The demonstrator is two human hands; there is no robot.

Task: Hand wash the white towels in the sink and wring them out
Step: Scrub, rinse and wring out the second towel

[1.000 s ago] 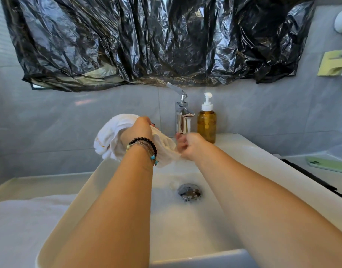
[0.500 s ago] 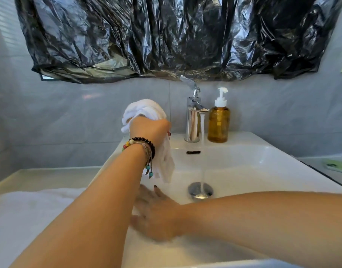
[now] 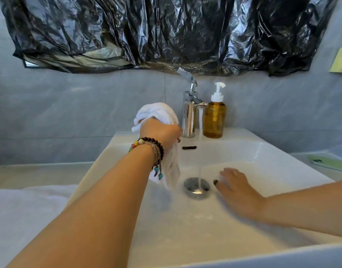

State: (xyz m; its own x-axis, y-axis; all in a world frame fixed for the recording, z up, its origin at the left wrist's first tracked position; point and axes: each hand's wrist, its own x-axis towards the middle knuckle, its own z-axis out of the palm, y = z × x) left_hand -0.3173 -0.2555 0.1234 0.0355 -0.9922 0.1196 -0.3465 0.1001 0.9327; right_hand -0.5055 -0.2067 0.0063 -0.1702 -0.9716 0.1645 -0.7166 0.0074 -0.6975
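Note:
My left hand (image 3: 160,132) grips a bunched white towel (image 3: 158,113) and holds it above the left side of the white sink (image 3: 262,157). The towel's lower end hangs down toward the basin, left of the drain (image 3: 196,187). Fingers spread, my right hand (image 3: 235,188) lies flat on the wet basin floor just right of the drain. Water runs from the chrome faucet (image 3: 189,117) straight onto the drain. Another white towel (image 3: 27,207) lies on the counter at the left.
An amber soap pump bottle (image 3: 214,117) stands right of the faucet on the sink ledge. A green phone (image 3: 328,163) lies on the counter at the right. Black plastic sheeting (image 3: 166,31) covers the wall above.
My right hand left the towel, swept along the basin floor from the left side and now lies right of the drain. The faucet began running. My left hand kept the towel raised.

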